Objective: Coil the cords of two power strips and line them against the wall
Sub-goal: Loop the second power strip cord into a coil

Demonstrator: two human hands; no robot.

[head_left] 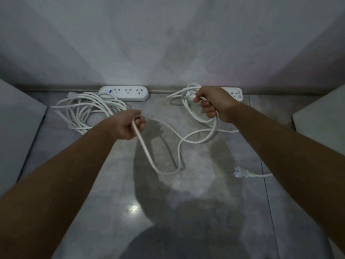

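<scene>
A white power strip [124, 93] lies against the wall at the left, its cord [82, 111] heaped in loose loops on the floor beside it. A second white power strip [235, 93] lies by the wall at the right, partly hidden behind my right hand [212, 103]. That hand is shut on a few loops of this strip's white cord [188, 98]. My left hand [128, 126] is shut on the same cord farther along, and a long slack loop [158, 165] hangs between the hands. The cord's plug [240, 173] rests on the floor at the right.
The floor [205, 193] is grey, glossy tile meeting a pale wall [168, 43]. Light-coloured furniture edges stand at the left [16, 128] and at the right [321, 120], narrowing the space. My shadow falls across the middle of the floor.
</scene>
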